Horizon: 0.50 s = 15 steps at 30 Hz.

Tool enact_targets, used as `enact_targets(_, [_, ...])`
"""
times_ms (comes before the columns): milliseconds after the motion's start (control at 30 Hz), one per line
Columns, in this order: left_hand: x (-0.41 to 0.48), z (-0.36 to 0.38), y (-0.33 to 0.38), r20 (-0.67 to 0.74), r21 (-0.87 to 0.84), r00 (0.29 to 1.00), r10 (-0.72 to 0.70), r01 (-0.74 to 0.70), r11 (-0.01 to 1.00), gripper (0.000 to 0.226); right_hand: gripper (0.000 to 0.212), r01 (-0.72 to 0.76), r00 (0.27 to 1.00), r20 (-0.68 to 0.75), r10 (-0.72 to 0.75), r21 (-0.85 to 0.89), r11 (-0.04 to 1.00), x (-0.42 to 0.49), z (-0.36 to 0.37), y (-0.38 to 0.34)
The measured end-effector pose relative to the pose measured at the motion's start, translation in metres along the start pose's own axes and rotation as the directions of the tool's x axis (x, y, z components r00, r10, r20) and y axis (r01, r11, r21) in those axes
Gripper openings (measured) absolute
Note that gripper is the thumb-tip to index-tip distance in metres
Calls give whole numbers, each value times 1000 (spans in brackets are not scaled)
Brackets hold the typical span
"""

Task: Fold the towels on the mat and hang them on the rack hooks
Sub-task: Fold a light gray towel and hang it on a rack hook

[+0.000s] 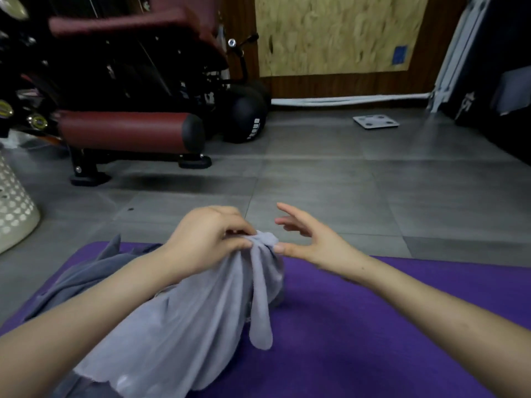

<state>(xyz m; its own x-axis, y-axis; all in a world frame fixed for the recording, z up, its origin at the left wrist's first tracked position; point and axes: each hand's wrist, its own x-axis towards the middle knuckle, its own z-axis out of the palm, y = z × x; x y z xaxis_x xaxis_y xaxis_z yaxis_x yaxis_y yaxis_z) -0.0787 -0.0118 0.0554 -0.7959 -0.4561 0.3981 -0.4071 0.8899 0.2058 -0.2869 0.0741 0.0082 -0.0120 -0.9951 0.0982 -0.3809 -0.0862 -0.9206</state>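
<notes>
A light grey towel (pixel 201 320) hangs bunched above the purple mat (pixel 359 326), and my left hand (pixel 207 237) pinches its top edge. My right hand (pixel 304 237) hovers just to the right of that pinched edge, fingers spread, thumb tip touching or nearly touching the cloth. A darker grey towel (pixel 86 274) lies crumpled on the left part of the mat, partly hidden by my left forearm. No rack or hooks are in view.
A maroon-padded gym machine (pixel 129 110) stands on the grey tiled floor at the back left, with a black ball (pixel 247 116) beside it. A white perforated basket (pixel 14 208) sits at the left edge. A flat scale (pixel 375 121) lies near the far wall.
</notes>
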Motion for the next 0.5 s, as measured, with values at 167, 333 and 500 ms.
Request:
enact_targets(167, [55,2,70,1,14,1000,9,-9,1000,27,27,25,998,-56,-16,174,984,-40,-59,-7])
enact_targets(333, [131,31,155,-5,28,999,49,-48,998,18,13,59,949,-306,-72,-50,997,-93,-164,-12])
enact_targets(500, [188,77,237,-4,-170,998,57,-57,984,14,13,-48,855,-493,-161,-385,922,-162,-252,9])
